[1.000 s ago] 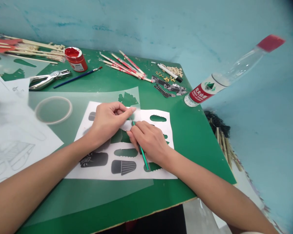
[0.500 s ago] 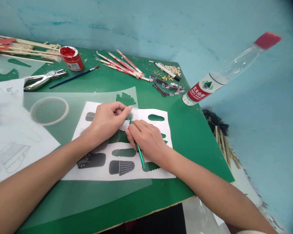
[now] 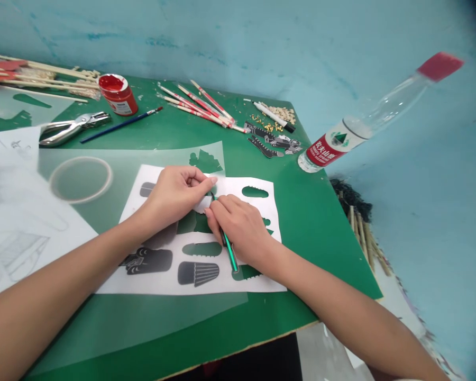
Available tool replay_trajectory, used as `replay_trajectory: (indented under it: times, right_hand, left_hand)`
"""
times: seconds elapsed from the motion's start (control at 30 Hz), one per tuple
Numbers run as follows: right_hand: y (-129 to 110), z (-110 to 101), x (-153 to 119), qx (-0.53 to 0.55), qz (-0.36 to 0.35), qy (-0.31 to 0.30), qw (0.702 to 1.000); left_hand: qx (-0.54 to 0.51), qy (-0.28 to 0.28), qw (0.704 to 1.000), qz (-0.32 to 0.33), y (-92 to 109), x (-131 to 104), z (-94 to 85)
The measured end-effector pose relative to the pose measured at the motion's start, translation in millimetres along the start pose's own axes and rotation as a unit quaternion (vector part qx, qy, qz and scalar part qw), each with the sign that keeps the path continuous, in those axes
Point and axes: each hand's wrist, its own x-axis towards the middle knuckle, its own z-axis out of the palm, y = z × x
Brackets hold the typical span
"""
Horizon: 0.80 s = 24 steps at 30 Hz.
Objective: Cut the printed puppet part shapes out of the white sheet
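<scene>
A slim green craft knife (image 3: 230, 255) is gripped in my right hand (image 3: 244, 225), its dark tip pointing up and away, close to my left fingers. My left hand (image 3: 180, 190) is closed in a pinch, thumb against curled fingers, over a small piece of white paper (image 3: 202, 204); the exact grip is partly hidden. Under both hands lies a white printed sheet (image 3: 143, 283) with several cut-out holes. Dark printed shapes remain on it, among them a striped one (image 3: 198, 273) and a patterned one (image 3: 153, 261). A translucent plastic sheet (image 3: 174, 317) lies beneath the printed sheet.
Beyond my hands lie a tape roll (image 3: 110, 180), a hole punch (image 3: 74, 128), a paintbrush (image 3: 121, 125), an open red paint jar (image 3: 122, 100) and wrapped sticks (image 3: 202, 108). A tilted-looking water bottle (image 3: 325, 148) stands near the table's right edge. Sketch papers (image 3: 27, 222) lie left.
Hardly anything differs. The craft knife's tip has shifted very slightly by my left fingertips, and the whole view has moved a little.
</scene>
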Motion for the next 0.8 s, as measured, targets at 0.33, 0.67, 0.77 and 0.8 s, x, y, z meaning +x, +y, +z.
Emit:
replay_trajectory:
  times: [0.33,0.67,0.77,0.8]
  right_hand:
    - [-1.1,-1.2,0.7,-0.006,-0.009,-0.006,1.000]
    - [-1.1,-2.4,1.3,-0.012,-0.013,-0.028,0.999]
    - [-1.5,-2.9,1.3,-0.009,-0.015,-0.036,0.999]
    - [-1.5,-3.0,1.3,-0.008,-0.015,-0.039,0.999]
  left_hand:
    - [-0.005,0.004,1.000,0.006,-1.7,-1.7,2.4]
    - [-0.004,0.013,1.000,0.008,-2.0,-2.0,3.9]
    - [-0.002,0.013,1.000,0.008,-1.0,-2.5,3.8]
    - [-0.001,0.013,1.000,0.008,-0.8,-2.6,3.8]
